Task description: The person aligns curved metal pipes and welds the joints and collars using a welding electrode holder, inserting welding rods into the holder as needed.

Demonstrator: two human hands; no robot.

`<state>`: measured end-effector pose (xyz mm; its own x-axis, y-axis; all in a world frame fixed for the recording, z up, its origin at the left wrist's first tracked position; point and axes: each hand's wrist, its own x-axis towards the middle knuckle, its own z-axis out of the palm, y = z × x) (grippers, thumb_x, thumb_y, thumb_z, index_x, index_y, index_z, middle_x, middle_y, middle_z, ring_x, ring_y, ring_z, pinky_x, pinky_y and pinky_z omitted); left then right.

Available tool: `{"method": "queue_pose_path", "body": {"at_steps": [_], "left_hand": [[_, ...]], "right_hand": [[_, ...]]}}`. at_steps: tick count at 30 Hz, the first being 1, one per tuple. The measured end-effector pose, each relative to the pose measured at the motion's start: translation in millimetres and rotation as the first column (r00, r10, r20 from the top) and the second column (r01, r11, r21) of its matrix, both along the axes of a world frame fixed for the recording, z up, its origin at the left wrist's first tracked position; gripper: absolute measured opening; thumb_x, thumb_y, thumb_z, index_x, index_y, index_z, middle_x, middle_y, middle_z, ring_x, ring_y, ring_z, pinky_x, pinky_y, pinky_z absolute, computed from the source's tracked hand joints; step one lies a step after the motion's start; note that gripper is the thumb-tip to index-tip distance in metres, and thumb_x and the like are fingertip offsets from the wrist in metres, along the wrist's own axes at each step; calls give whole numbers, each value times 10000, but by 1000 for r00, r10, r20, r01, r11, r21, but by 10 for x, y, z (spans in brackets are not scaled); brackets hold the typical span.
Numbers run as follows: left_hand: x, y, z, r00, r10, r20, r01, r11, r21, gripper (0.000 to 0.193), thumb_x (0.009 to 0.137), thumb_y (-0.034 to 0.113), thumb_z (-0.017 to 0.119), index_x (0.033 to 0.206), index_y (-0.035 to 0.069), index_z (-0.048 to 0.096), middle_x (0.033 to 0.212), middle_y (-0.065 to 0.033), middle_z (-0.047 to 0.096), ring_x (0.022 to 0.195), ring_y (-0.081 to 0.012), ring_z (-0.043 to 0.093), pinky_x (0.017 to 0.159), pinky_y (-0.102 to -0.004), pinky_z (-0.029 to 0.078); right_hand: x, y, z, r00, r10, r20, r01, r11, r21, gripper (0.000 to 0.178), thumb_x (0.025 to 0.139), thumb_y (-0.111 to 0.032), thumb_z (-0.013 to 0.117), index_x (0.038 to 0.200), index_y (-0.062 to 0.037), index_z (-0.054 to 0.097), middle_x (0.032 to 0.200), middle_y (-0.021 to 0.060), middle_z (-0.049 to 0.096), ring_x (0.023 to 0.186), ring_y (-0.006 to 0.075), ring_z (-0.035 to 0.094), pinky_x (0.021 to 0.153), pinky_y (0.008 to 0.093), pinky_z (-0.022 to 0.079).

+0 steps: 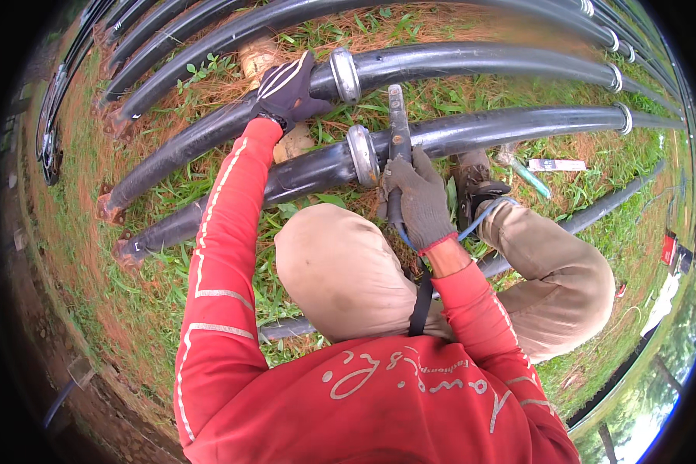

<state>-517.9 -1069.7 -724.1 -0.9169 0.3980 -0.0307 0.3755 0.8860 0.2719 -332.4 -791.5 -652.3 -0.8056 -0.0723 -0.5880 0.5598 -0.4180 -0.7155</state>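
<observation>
My left hand (288,91), in a dark glove with pale stripes, lies over a black pole (220,124), its thumb and fingers spread, left of a silver collar (346,75). My right hand (419,199), in a grey knit glove, is closed around a dark, flat metal bar tool (398,124). The bar points away from me across the nearer black pole (305,170), just right of that pole's silver collar (362,155). A blue cord (465,230) runs by my right wrist. The bar's lower end is partly hidden by my hand.
More black poles (201,66) lie side by side beyond, with rusty base plates (110,207) at their left ends. Right of my boot (472,182) are a green-handled tool (530,179) and a pale, flat, printed item (557,165). Another dark pole (603,203) lies on the grass.
</observation>
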Motion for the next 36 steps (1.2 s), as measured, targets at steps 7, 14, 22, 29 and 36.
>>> {"method": "queue_pose_path", "body": {"at_steps": [7,14,22,29,36], "left_hand": [[159,-180,166,989,143,29,-137,979,-153,782,661,443,1012,1220,52,631,1131,-212,775,1043,-456,749,911,-559,578],[195,-197,157,987,161,-2,-158,971,-181,791,665,460,998,1248,51,654,1093,-210,819,1024,-443,793,921,-552,605],[191,-181,184,982,185,32,-178,971,-158,755,654,416,1001,1223,66,648,1131,-208,790,1056,-450,761,933,-552,590],[186,-161,140,978,205,32,-196,963,-185,781,657,417,1002,1261,60,658,1178,-204,790,1103,-437,759,968,-556,585],[187,-163,132,982,188,-10,-187,967,-171,807,650,443,1015,1266,62,659,1076,-207,792,1040,-446,764,929,-548,585]], "right_hand": [[-47,-77,28,999,29,45,-33,997,76,151,1092,-182,626,1171,-56,601,877,59,646,610,175,638,512,326,542],[-48,-123,-53,999,33,24,-34,998,57,129,1087,-181,626,1135,-69,584,879,67,645,633,191,643,534,354,559],[-42,-154,-54,999,12,42,-13,999,31,153,1094,-186,648,1153,-59,587,880,67,648,632,187,639,538,346,553],[-50,-193,-22,998,-1,56,0,1000,25,123,1086,-146,621,1175,-62,613,882,56,641,653,178,642,549,337,549],[-30,-193,-86,999,4,49,-5,1000,12,128,1073,-138,624,1176,-63,618,876,37,626,655,164,629,560,330,547]]}}
